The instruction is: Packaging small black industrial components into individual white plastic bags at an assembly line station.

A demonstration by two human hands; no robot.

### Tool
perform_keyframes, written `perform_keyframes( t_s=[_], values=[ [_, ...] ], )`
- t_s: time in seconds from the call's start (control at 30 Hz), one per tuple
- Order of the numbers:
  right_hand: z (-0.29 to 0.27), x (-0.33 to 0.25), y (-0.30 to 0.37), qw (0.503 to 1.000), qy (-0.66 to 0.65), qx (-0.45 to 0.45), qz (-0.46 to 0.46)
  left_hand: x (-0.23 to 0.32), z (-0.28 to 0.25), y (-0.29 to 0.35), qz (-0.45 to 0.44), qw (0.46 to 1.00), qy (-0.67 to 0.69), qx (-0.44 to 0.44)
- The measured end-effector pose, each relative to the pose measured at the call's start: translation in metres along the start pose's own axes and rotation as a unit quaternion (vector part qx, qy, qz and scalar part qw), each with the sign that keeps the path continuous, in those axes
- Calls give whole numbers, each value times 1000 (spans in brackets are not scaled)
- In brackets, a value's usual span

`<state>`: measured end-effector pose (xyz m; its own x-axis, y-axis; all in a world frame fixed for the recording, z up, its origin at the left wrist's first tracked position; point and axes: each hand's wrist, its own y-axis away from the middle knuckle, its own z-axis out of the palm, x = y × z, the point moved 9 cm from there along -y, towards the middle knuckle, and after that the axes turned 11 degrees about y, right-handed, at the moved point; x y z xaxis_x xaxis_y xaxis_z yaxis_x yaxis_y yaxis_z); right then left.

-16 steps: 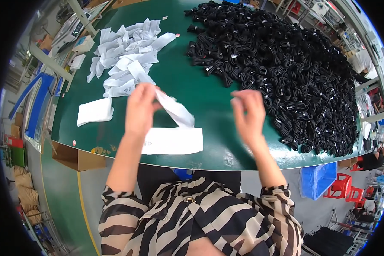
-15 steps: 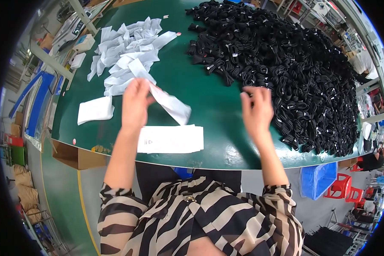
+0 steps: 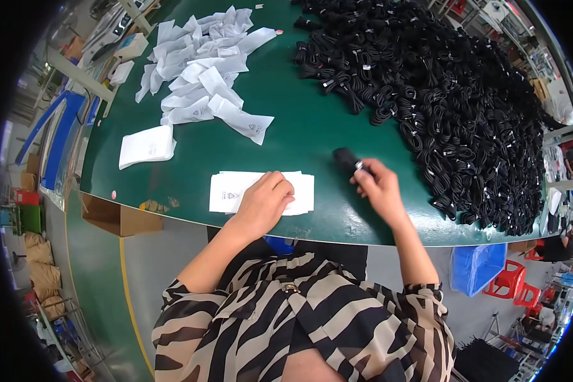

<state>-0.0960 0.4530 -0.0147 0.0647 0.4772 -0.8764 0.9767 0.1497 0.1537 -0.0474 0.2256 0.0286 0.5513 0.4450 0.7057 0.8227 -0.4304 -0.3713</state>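
Note:
A coiled black cable bundle point(image 3: 346, 160) with a pale tie is pinched in my right hand point(image 3: 379, 188), held over the table between the pouches and the cable heap. My left hand point(image 3: 264, 200) lies on a short stack of flat white pouches point(image 3: 221, 192), its fingers curled together at the upper pouch near the stack's right part. What the fingertips grip there is partly hidden by the hand. Farther off at the left is a loose pile of filled white pouches point(image 3: 200, 67), and one pouch point(image 3: 242, 120) rests at its near edge.
A large heap of coiled black cables point(image 3: 439, 108) covers the right side of the green table point(image 3: 286, 140). A second stack of white pouches point(image 3: 148, 146) stands at the left. Beyond the near edge are an open cardboard box point(image 3: 118, 216) and a blue bin point(image 3: 477, 267).
My left hand has let go of a filled pouch, which now lies by the pile, and has come down onto the flat stack. My right hand has brought a cable bundle leftward from the heap.

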Motion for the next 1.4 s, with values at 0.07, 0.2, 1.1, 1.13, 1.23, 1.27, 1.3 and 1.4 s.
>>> perform_keyframes(
  t_s=[0.07,0.2,1.1,1.13,1.23,1.27,1.3,1.4],
  values=[
    [27,-5,15,997,-59,-40,-21,-12,1,4,-39,999,27,10],
    [49,-35,36,990,53,-55,-120,-30,-3,15,-156,978,131,44],
    [45,-78,28,969,-77,43,-232,14,-22,-23,-62,952,290,71],
    [41,-96,29,957,-40,50,-284,6,-24,-24,-82,931,347,84],
    [36,-123,35,921,36,63,-384,5,-26,-34,-98,887,440,95],
    [36,-124,34,922,35,56,-382,5,-26,-36,-99,885,446,92],
    [36,-125,32,923,33,49,-381,6,-25,-38,-100,882,452,90],
    [41,-129,30,914,43,37,-402,11,-24,-47,-90,876,462,102]
  ],
)
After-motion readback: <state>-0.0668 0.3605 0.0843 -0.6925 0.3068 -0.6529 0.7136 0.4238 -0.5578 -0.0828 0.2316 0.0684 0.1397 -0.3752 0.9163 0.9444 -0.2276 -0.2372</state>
